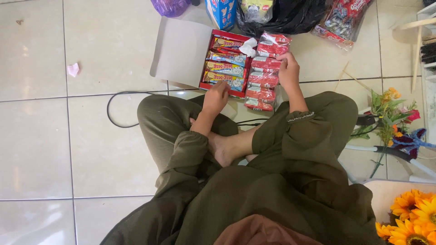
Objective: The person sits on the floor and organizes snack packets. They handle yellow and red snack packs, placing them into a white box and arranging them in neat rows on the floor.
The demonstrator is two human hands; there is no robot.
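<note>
I sit cross-legged on a tiled floor in olive-green clothes. In front of me lies an open red box [206, 63] with several colourful snack packets [226, 69] stacked inside, its white lid folded out to the left. A row of red wrapped packets [263, 75] lies beside the box on the right. My left hand [216, 96] rests at the near edge of the box, fingers curled on the lowest packet. My right hand [289, 69] is on the right side of the red packet row, fingers touching them.
A black cable [119, 109] loops on the floor to the left. A black plastic bag [286, 16], a blue carton [221, 12], a purple bag [170, 6] and a bag of sweets [343, 20] lie beyond the box. Artificial flowers [391, 111] and sunflowers [411, 215] are at right.
</note>
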